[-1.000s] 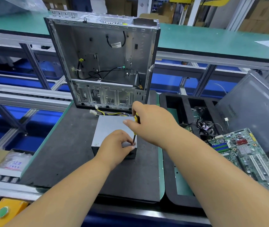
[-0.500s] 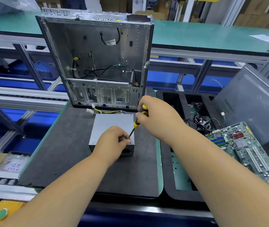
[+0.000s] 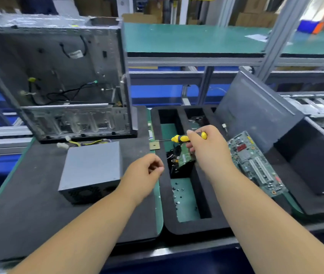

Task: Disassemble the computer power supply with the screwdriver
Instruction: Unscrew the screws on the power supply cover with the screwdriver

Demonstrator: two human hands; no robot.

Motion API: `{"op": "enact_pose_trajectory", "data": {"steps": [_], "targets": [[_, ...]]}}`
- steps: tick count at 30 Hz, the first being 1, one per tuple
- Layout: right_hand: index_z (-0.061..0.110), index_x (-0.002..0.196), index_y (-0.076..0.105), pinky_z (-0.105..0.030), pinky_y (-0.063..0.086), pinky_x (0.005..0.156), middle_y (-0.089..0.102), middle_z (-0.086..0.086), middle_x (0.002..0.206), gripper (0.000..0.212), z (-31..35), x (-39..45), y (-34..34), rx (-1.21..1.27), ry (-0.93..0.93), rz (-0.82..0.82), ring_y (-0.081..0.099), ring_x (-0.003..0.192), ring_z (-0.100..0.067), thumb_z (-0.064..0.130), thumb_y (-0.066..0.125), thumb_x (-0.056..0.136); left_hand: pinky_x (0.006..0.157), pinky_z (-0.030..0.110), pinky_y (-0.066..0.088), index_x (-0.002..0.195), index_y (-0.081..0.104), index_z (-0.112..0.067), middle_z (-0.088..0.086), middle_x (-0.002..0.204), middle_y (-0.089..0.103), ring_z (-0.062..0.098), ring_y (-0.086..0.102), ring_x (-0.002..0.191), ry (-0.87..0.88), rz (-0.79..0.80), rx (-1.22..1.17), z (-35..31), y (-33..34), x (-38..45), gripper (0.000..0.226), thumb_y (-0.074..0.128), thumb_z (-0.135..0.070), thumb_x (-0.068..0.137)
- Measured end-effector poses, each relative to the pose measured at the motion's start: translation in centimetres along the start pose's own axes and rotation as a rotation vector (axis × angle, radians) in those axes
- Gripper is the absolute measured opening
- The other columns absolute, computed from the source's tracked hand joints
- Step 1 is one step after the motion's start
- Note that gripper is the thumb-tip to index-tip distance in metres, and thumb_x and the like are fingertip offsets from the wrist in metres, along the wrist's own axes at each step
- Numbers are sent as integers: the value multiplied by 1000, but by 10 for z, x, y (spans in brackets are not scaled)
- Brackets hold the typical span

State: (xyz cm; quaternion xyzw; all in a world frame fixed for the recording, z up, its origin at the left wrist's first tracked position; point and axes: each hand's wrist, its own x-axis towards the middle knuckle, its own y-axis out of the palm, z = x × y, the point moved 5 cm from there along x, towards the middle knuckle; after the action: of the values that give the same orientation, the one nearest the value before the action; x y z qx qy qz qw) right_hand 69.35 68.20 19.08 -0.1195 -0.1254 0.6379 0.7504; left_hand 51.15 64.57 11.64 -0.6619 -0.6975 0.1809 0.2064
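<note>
The grey power supply point(image 3: 92, 167) lies on the black mat, its yellow and black cables trailing toward the case behind it. My left hand point(image 3: 144, 175) hovers just right of it, above the mat's edge. Its fingers are curled and thumb and fingertips meet; anything between them is too small to see. My right hand point(image 3: 208, 149) grips the yellow-and-black screwdriver point(image 3: 183, 138) over the black foam tray point(image 3: 179, 228). The shaft points left, level, clear of the power supply.
The open computer case point(image 3: 58, 76) stands upright behind the power supply. Several loose screws point(image 3: 177, 194) lie in a tray compartment, with a small board and cables in the compartment beyond. A motherboard point(image 3: 254, 165) and a dark side panel point(image 3: 256, 107) lean at the right.
Both hands left the power supply's right corner and moved right. The screwdriver lifted off and now lies level over the tray. The view also swung right.
</note>
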Motion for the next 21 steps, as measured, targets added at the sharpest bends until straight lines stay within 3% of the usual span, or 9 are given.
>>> {"op": "enact_pose_trajectory", "data": {"steps": [4,7,11,16,21], "targets": [[21,94,58,-40,51,79,72,7,72,14,-22,1,-24,39,66,-51,67,83,-21,35,60,93,63,10,42,78,65,-32,-15,76,65,6,58,74,-12,66,-26,-8,42,4,21,68,-15,89],[20,96,58,-42,52,82,72,5,75,13,-32,0,-35,61,94,-61,68,84,-23,33,59,94,73,16,47,87,72,-37,-13,87,69,5,62,84,-55,89,-68,-11,59,6,21,66,-17,91],[23,97,57,-42,54,83,72,6,79,14,-40,-2,-43,51,90,-67,67,84,-18,37,60,94,73,5,42,106,73,-34,-17,101,69,-2,62,93,-81,102,-103,-15,66,6,24,64,-16,94],[22,93,57,-50,54,84,72,1,83,13,-35,-1,-26,99,86,-37,67,86,-28,35,61,91,70,0,39,99,75,-29,-15,96,69,-7,59,86,-20,-7,-78,-19,32,4,19,67,-13,90],[24,88,57,-52,55,84,71,1,81,12,-12,1,16,119,57,15,66,84,-27,34,62,90,72,6,41,88,70,-33,-15,91,67,-5,58,83,10,-102,-43,-5,-23,5,21,67,-13,90]]}}
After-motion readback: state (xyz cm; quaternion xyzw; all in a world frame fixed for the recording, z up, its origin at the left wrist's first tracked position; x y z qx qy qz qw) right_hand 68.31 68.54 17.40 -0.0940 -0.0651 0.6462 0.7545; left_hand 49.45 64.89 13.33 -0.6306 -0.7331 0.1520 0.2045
